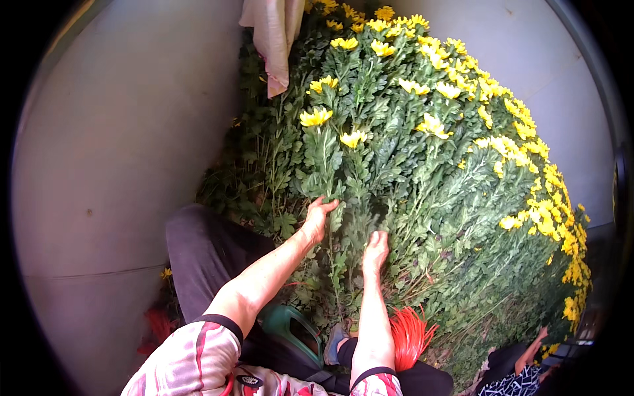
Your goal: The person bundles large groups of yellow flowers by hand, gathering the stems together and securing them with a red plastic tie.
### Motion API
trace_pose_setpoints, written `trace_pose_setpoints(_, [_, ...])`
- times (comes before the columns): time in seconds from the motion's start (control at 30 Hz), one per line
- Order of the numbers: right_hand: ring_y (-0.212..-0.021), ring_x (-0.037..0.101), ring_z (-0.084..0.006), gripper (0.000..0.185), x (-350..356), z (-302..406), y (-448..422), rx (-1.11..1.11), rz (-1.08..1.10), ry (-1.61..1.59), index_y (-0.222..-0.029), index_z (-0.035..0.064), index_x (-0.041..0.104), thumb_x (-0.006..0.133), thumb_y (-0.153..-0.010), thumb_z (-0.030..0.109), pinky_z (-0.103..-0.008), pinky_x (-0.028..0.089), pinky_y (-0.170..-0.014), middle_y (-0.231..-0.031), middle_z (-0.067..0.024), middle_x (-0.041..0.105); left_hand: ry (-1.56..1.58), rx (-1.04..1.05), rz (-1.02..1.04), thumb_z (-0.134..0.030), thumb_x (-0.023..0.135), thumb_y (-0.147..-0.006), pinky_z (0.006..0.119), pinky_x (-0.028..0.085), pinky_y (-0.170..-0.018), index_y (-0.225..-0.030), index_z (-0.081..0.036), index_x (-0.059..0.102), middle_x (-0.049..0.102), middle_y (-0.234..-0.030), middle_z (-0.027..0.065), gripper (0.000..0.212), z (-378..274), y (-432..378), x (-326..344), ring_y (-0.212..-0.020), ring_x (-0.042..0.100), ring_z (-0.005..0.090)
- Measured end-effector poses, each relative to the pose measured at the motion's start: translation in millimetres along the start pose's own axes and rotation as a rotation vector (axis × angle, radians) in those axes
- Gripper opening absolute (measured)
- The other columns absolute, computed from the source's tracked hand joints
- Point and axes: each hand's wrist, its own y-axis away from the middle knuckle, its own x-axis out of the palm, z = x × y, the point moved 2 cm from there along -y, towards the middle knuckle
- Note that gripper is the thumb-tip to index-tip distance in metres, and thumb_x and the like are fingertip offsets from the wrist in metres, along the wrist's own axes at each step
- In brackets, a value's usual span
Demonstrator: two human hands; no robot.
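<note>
My left hand [317, 222] curls around leafy chrysanthemum stems [324, 166], its thumb and fingertips showing among the leaves. Above it a yellow chrysanthemum bloom [316, 117] stands upright, and a second bloom [352, 139] rises a little to the right. My right hand [376, 251] is lower and to the right, with its fingers bent in against blurred foliage [360, 222]. Whether a stem lies inside those fingers is hidden. Both hands are at the near edge of a large heap of cut chrysanthemums [396, 163].
Red plastic ties [410, 335] hang in a bunch beside my right forearm. A green plastic stool [290, 326] is below my arms. Pale cloth [277, 44] hangs over the heap's far side. Grey walls [124, 138] flank the flowers. Another person's arm [532, 351] shows at lower right.
</note>
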Motion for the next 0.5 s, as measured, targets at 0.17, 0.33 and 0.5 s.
trace_pose_setpoints(0.17, [-0.112, 0.056, -0.0319, 0.060, -6.6, 18.3, 11.1, -0.048, 0.351, 0.194, -0.126, 0.0018, 0.045, 0.070, -0.084, 0.038, -0.0430, 0.044, -0.092, -0.117, -0.0209, 0.061, -0.013, 0.055, -0.113, -0.021, 0.080, -0.075, 0.046, 0.041, -0.097, -0.139, 0.007, 0.034, 0.048, -0.134, 0.0229, 0.084, 16.0, 5.2, -29.4, -0.123, 0.047, 0.0292])
trace_pose_setpoints(0.33, [-0.068, 0.039, -0.0142, 0.030, -16.8, -8.7, 3.3, 0.004, 0.118, -0.141, -0.085, 0.0004, 0.054, 0.062, -0.091, 0.028, -0.0306, 0.038, -0.063, -0.075, -0.0042, 0.048, -0.238, 0.203, -0.324, -0.017, 0.083, -0.072, 0.037, 0.048, -0.082, -0.125, 0.012, 0.047, 0.060, -0.117, 0.0193, 0.070, 0.9, 1.2, -44.7, -0.098, 0.058, 0.0232])
trace_pose_setpoints(0.5, [-0.072, 0.052, -0.0204, 0.027, -40.7, 28.8, -6.2, 0.108, 0.064, -0.228, -0.099, -0.0024, 0.061, 0.059, -0.094, 0.024, -0.0339, 0.043, -0.069, -0.083, -0.0134, 0.063, 0.014, 0.391, -0.222, -0.019, 0.079, -0.075, 0.033, 0.049, -0.088, -0.130, 0.012, 0.045, 0.062, -0.116, 0.0201, 0.072, -26.8, -19.5, -32.3, -0.097, 0.063, 0.0243])
